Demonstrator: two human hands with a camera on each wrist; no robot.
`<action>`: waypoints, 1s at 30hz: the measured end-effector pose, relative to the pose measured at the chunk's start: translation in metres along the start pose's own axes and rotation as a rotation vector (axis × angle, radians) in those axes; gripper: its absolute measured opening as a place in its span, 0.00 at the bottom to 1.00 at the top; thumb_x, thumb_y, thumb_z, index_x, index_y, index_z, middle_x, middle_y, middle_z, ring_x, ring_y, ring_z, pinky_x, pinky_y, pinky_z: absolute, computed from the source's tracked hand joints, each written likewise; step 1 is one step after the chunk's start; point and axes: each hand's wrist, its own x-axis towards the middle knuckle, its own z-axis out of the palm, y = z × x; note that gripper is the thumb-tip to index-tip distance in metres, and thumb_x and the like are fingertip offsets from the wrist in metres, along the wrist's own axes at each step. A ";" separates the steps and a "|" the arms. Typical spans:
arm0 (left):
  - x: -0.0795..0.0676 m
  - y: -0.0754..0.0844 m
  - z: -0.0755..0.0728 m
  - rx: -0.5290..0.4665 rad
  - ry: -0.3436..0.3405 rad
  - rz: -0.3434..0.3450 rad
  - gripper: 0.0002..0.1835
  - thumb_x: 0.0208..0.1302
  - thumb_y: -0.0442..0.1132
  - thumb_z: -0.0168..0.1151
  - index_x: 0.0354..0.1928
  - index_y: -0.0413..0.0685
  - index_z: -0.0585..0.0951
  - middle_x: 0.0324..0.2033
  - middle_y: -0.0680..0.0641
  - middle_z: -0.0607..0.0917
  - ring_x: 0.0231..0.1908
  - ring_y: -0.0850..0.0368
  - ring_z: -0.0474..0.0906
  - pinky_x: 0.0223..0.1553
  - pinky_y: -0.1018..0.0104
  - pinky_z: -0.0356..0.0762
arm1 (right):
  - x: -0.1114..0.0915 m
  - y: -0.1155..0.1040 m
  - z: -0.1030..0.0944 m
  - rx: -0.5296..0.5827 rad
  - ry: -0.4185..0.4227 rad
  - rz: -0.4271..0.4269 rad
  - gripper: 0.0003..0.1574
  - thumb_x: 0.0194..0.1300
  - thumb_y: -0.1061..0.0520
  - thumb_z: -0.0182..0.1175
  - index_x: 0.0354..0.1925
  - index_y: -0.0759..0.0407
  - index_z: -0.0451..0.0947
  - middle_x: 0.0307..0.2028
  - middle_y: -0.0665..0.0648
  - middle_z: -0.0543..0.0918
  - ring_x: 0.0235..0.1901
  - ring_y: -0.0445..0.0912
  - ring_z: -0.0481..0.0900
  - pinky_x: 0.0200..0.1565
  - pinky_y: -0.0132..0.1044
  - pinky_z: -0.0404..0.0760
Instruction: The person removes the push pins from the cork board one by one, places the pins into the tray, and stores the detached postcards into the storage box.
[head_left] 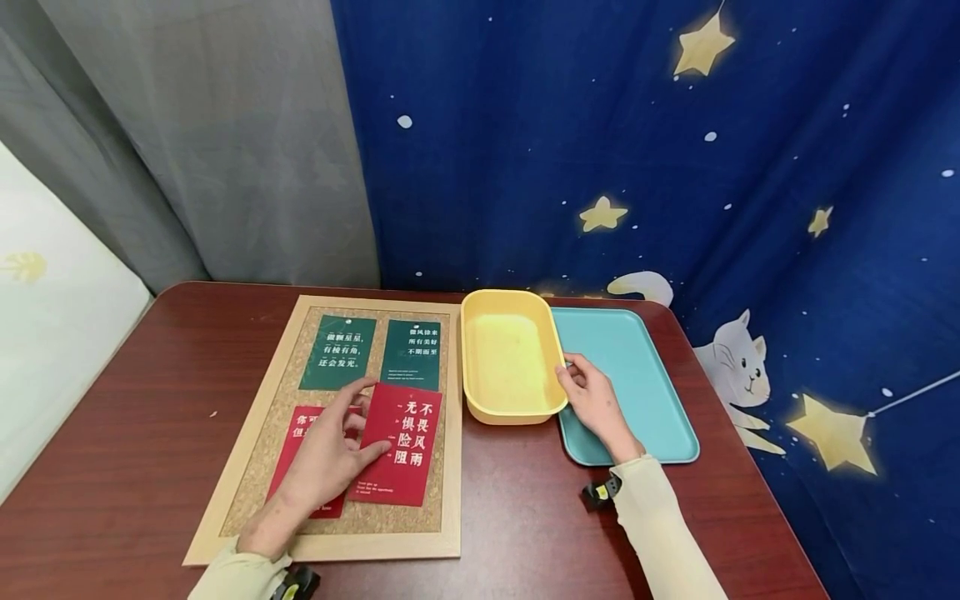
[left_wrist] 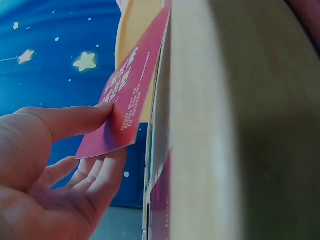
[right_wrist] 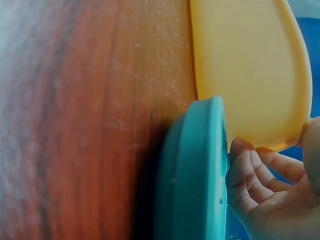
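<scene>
My left hand [head_left: 326,454] pinches a red card [head_left: 401,467] with white writing, thumb on its face and fingers behind. In the left wrist view this card [left_wrist: 127,100] stands tilted off the cork board [head_left: 247,492]. Another red card [head_left: 288,446] lies on the board, partly hidden under the left hand. Two green cards, one left [head_left: 337,354] and one right [head_left: 411,354], lie on its upper half. My right hand [head_left: 596,400] holds the near right side of a yellow bin [head_left: 510,354], thumb at the rim and fingers against the outer wall [right_wrist: 250,75].
A teal tray [head_left: 626,358] lies to the right of the bin, under the right hand. The board's light wooden frame [head_left: 375,546] borders the bin on the left. All stand on a dark red wooden table [head_left: 525,517]. A blue starry curtain [head_left: 510,150] hangs behind.
</scene>
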 end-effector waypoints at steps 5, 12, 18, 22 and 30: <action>0.001 0.000 -0.003 -0.045 -0.016 -0.005 0.48 0.53 0.33 0.75 0.74 0.57 0.60 0.52 0.44 0.76 0.34 0.60 0.86 0.34 0.73 0.85 | 0.000 -0.001 0.000 -0.002 0.004 -0.003 0.22 0.74 0.46 0.55 0.60 0.53 0.76 0.40 0.59 0.83 0.31 0.42 0.79 0.31 0.30 0.76; 0.005 0.000 -0.006 -0.108 -0.018 -0.044 0.48 0.55 0.38 0.75 0.74 0.61 0.59 0.52 0.45 0.83 0.37 0.61 0.87 0.35 0.71 0.86 | -0.001 -0.001 0.000 -0.001 0.003 0.003 0.22 0.74 0.47 0.54 0.60 0.53 0.76 0.40 0.59 0.83 0.34 0.45 0.81 0.32 0.31 0.76; 0.012 0.006 -0.005 -0.163 -0.004 -0.058 0.46 0.57 0.39 0.73 0.74 0.69 0.59 0.51 0.46 0.86 0.41 0.59 0.88 0.34 0.66 0.86 | -0.001 0.000 0.000 -0.004 0.000 0.007 0.23 0.74 0.46 0.54 0.61 0.54 0.75 0.41 0.59 0.83 0.38 0.47 0.83 0.34 0.31 0.77; 0.019 0.010 -0.003 -0.210 0.007 -0.068 0.46 0.59 0.37 0.71 0.73 0.74 0.58 0.51 0.44 0.86 0.41 0.57 0.88 0.34 0.64 0.87 | -0.002 0.000 0.000 -0.007 -0.002 0.012 0.24 0.74 0.46 0.54 0.62 0.54 0.75 0.42 0.59 0.83 0.39 0.48 0.83 0.35 0.33 0.78; 0.029 0.014 0.005 -0.266 0.022 -0.099 0.45 0.61 0.37 0.70 0.74 0.72 0.57 0.54 0.41 0.85 0.45 0.50 0.88 0.36 0.65 0.87 | -0.002 0.000 -0.001 -0.024 -0.008 0.008 0.24 0.74 0.44 0.53 0.62 0.53 0.74 0.43 0.59 0.84 0.41 0.49 0.84 0.38 0.33 0.78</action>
